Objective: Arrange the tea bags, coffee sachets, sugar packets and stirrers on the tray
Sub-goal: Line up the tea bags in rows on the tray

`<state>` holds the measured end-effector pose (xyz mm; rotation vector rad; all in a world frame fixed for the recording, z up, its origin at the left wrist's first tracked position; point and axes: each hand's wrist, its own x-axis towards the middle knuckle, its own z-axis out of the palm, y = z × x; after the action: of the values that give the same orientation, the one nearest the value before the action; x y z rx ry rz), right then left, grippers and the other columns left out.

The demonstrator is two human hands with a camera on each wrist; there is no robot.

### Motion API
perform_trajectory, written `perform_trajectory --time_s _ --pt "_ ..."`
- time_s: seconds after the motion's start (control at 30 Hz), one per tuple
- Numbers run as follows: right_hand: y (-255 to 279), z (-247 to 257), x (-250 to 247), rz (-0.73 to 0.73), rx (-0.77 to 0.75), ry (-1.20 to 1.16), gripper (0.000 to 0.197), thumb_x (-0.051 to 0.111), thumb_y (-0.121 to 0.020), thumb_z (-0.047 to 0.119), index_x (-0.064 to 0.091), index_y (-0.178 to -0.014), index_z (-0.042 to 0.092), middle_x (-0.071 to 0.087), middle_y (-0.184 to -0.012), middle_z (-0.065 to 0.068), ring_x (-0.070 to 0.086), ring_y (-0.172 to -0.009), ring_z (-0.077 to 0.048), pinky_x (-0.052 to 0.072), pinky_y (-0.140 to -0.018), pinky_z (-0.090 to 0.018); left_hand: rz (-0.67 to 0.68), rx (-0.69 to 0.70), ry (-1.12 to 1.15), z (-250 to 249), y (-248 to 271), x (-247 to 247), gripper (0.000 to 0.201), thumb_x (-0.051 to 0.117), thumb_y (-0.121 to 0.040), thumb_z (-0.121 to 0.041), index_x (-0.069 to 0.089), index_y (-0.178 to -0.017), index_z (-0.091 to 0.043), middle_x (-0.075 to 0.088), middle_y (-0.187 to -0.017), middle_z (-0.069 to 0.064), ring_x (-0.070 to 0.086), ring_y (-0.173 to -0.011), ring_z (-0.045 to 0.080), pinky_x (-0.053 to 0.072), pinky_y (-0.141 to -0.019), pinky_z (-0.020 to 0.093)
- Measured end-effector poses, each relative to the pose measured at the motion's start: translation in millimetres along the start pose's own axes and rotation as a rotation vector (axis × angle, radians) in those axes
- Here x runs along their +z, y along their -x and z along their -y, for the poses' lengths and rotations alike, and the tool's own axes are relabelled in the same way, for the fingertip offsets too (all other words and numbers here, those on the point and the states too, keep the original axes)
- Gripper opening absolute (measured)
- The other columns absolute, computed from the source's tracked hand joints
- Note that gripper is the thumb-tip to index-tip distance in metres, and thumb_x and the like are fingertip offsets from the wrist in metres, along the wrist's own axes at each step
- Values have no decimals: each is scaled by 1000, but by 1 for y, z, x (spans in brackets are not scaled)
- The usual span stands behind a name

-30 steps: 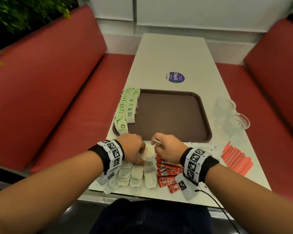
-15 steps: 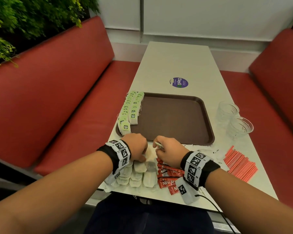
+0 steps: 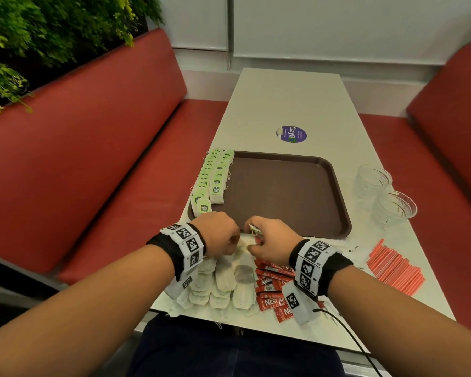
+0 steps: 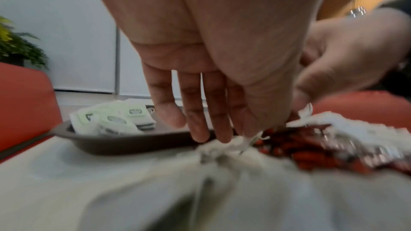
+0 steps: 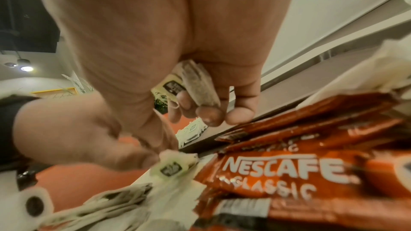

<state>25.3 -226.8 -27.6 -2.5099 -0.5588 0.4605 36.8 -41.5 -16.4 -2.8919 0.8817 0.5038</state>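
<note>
The brown tray (image 3: 283, 191) lies mid-table, with rows of green-tagged tea bags (image 3: 215, 180) along its left side. Just in front of it is a pile of loose tea bags (image 3: 223, 278), with red Nescafe coffee sachets (image 3: 272, 297) to its right. My left hand (image 3: 229, 238) hangs over the pile and pinches the green tag (image 5: 171, 166) of a tea bag. My right hand (image 3: 256, 240) is beside it. Its curled fingers hold a tea bag (image 5: 198, 83) against the palm, tag (image 5: 171, 87) showing.
Two clear glasses (image 3: 373, 178) (image 3: 394, 208) stand right of the tray. A heap of thin red sticks (image 3: 394, 268) lies at the front right. Red benches flank the white table (image 3: 288, 104), which carries a purple sticker (image 3: 291, 134). Green plants fill the upper left.
The head view has shifted, so the table sits lower in frame. Both hands stay at the tea bag pile by the tray's front edge, barely moved.
</note>
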Motion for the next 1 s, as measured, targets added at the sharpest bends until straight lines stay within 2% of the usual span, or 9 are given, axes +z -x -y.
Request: perform_trajectory --time_s 0.1,0.17,0.3,0.37,0.47,0.57,0.67,0.8,1.0 --pt "-10 1 -1 -34 -47 -24 35 70 -83 29 59 -116 32 62 -93 11 59 -83 -12 48 -73 -28 -114 57 156 12 7 -17 17 60 -91 -36 71 -98 -25 65 -94 -6 60 -85 16 50 -78 34" --pt "-16 3 -4 -78 -54 -20 13 66 -86 26 59 -92 35 66 -87 8 61 -79 -15 51 -71 -31 -201 67 267 23 12 -29 13 63 -91 -34 72 -98 -26 65 -92 -9 59 -83 10 48 -77 30" --pt "-27 7 -8 -179 -47 -44 32 64 -92 27 46 -66 31 55 -66 8 50 -62 -10 43 -60 -32 -372 22 491 46 20 -35 4 70 -88 -32 72 -89 -30 68 -81 -15 61 -76 1 48 -70 20" --pt "-32 11 -9 -199 -52 -106 24 64 -92 25 56 -71 29 58 -69 7 52 -64 -9 44 -61 -32 -399 -37 653 52 20 -29 8 77 -84 -35 74 -88 -30 69 -78 -14 60 -72 -1 44 -66 13" --pt "-40 12 -7 -214 -45 -205 8 64 -91 19 68 -87 24 66 -77 5 59 -70 -11 50 -67 -32 -389 -53 869 55 16 -22 16 84 -77 -35 75 -88 -27 71 -80 -6 59 -67 0 46 -66 15" --pt "-51 10 -3 -227 -7 -281 18 64 -93 27 63 -76 22 60 -67 5 52 -61 -11 46 -61 -34 -360 -5 1008 59 10 -21 18 83 -77 -33 76 -90 -23 73 -83 2 60 -69 3 48 -66 17" --pt "-61 10 -2 -235 22 -351 27 64 -95 33 58 -72 20 54 -61 5 45 -56 -10 39 -56 -30 -380 -21 985 67 1 -15 15 82 -80 -27 76 -94 -26 73 -84 -1 63 -74 9 51 -70 21" --pt "-65 11 -4 -193 31 -352 3 57 -97 23 57 -95 26 62 -77 5 52 -60 -9 44 -57 -26 -464 -173 923 86 -17 -10 5 74 -89 -25 73 -89 -30 72 -76 -6 63 -70 5 51 -70 25" --pt "-67 0 -19 -139 112 -463 7 42 -99 13 44 -99 20 53 -77 -3 46 -62 -15 41 -57 -33 -281 -395 704 113 -51 -1 20 74 -88 -34 68 -105 -25 71 -79 -10 62 -70 1 44 -63 15"
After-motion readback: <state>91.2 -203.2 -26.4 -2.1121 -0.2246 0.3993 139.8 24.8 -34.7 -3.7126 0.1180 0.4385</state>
